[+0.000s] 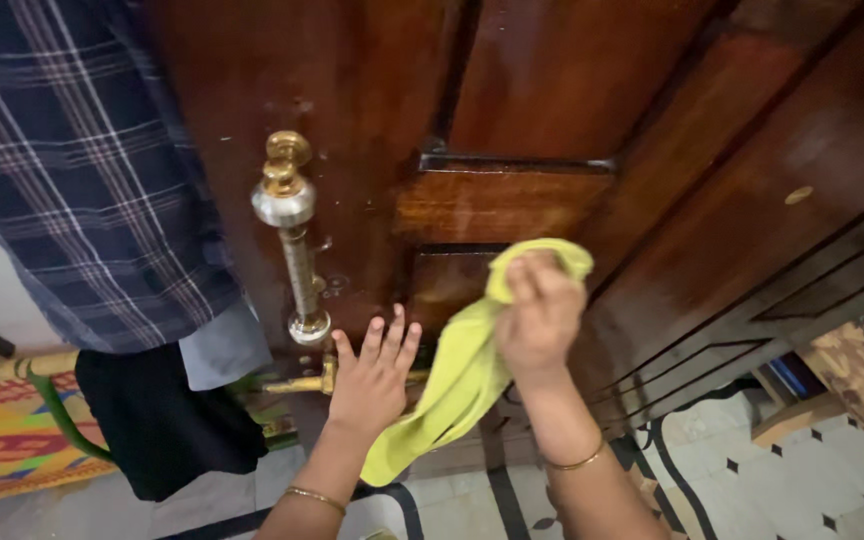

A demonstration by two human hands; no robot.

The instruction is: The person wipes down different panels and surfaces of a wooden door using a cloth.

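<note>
My right hand [540, 315] is closed on a yellow-green cloth [457, 385] and presses it against a panel of the dark wooden door [512, 110]. The cloth hangs down from my fist toward the floor. My left hand [372, 375] lies flat on the door with fingers spread, just below the brass pull handle [292, 240] and beside a brass lever handle [302, 383]. Both wrists wear thin gold bangles.
Another person in a blue plaid shirt [82, 170] and dark shorts stands at the left, close to the door's edge. A colourful striped mat [2, 440] lies at the lower left. White floor tiles with black diamonds [812, 480] lie at the right, near a wooden shelf with books.
</note>
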